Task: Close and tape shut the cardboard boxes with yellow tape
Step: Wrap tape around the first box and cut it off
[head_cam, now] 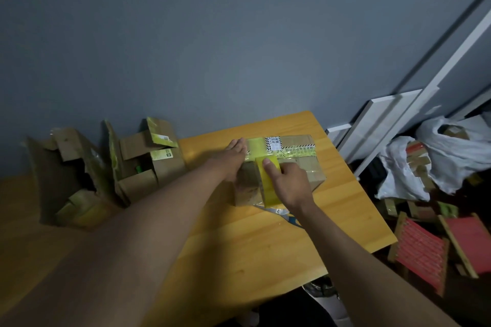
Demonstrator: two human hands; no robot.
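Note:
A closed cardboard box [305, 164] lies on the yellow wooden table [260, 236], with yellow tape and an older printed strip across its top. My left hand [233, 154] lies flat on the box's far left edge, fingers straight, pressing the tape [255, 146] down. My right hand [289, 183] grips the yellow tape roll [268, 186], thumb on top of it, at the box's near side. A stretch of tape runs from the roll over the lid.
Opened cardboard boxes [143, 156] and torn cardboard [66, 175] stand to the left of the table against the grey wall. White boards [377, 125], white plastic bags [438, 151] and red slatted frames [425, 247] crowd the floor on the right. A scrap of film [276, 211] lies near the box.

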